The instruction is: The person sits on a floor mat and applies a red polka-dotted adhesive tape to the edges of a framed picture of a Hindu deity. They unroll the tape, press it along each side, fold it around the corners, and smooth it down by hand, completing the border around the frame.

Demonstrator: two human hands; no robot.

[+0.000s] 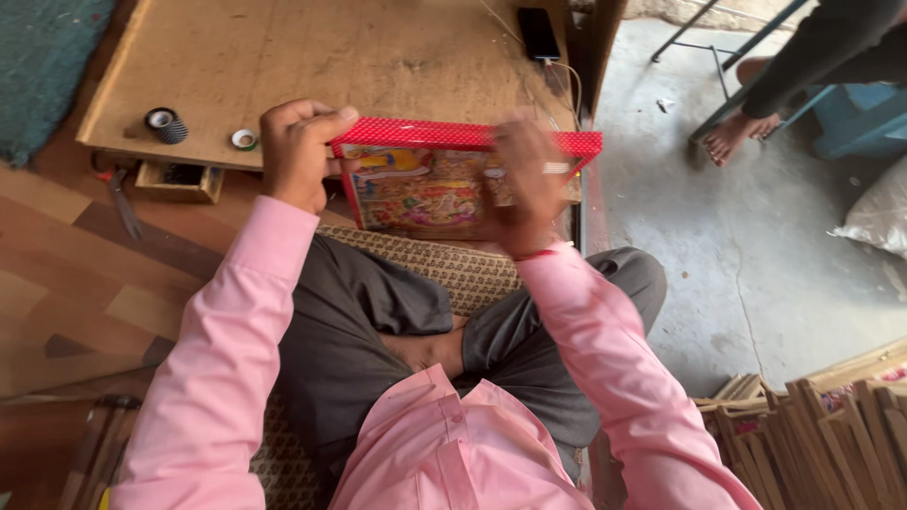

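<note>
The left hand [298, 156] and the right hand [529, 189] are apart, each clamped on one end of a red-framed picture [425, 184]. It is held tilted above the lap, at the edge of the low wooden board [283, 57], probably so the frame's top edge faces the person. Two tape rolls [168, 124] lie on the board nearby.

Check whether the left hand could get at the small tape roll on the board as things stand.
Probably yes, once it lets go. The left hand now grips the left end of the red picture frame; the small tape roll lies just beside it on the wooden board, with nothing between them.
</note>
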